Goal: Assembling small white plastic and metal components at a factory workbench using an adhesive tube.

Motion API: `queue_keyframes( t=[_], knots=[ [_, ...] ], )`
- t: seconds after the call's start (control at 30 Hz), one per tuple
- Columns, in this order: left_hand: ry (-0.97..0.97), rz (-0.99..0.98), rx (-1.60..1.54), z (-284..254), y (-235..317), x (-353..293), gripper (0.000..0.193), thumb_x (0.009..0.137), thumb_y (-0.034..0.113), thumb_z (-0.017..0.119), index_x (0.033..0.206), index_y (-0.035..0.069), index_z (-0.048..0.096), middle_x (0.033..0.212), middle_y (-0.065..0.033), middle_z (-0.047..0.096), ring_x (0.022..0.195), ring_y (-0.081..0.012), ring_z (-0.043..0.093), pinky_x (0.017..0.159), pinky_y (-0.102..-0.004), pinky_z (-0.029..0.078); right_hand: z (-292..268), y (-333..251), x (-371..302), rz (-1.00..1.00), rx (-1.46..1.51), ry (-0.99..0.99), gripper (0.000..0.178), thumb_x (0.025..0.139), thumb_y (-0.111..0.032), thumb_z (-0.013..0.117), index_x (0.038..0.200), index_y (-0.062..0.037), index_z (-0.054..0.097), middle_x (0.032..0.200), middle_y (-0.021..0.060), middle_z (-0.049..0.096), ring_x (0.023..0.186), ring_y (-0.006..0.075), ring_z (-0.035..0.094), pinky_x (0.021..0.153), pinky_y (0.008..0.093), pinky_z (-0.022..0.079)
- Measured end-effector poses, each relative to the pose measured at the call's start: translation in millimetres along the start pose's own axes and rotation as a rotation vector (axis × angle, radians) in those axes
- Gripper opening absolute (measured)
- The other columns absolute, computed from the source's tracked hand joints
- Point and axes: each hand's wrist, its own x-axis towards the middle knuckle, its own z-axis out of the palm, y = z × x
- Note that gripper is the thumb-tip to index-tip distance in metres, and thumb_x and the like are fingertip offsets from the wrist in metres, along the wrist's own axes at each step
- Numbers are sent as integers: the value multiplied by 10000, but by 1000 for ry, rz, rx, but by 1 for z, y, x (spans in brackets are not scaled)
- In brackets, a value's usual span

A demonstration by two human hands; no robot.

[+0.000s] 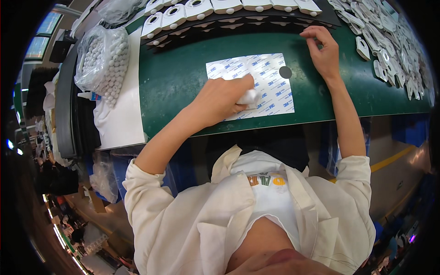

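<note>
My left hand (pixel 224 98) is closed round a small white piece (pixel 250 98), most of it hidden by the fingers. It rests over a white sheet (pixel 273 101) with blue print, which lies on the green table. At the sheet's right edge lies a dark grey disc (pixel 285 72). Farther right, my right hand (pixel 324 51) hovers near the end of the black trays, its fingers loosely bent and the thumb apart. Nothing shows between them.
Stacked black trays (pixel 256 20) at the back carry a row of white parts (pixel 199 9) with round openings. Many loose white parts (pixel 389 41) are heaped at the right. At the left, a clear bag of white balls (pixel 103 62) sits on white board (pixel 128 114) beside a small bottle (pixel 90 96).
</note>
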Motion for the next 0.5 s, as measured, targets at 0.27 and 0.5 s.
queue_keyframes(
  t=[0.27,0.5],
  knots=[
    [1367,-295,-846,-56,-34,-66,227,863,164,600,1011,8,528,868,-54,625,733,-102,601,564,-210,468,-1,-4,1,-7,-18,29,155,797,38,530,872,-44,637,929,37,605,829,127,570,649,222,427],
    [1428,-879,46,-56,-126,-196,480,883,306,574,1154,-64,432,1024,-166,570,834,-198,561,733,-290,453,0,-13,3,-19,-11,-3,137,815,24,540,894,-44,629,930,42,606,840,128,568,656,221,428]
  ],
)
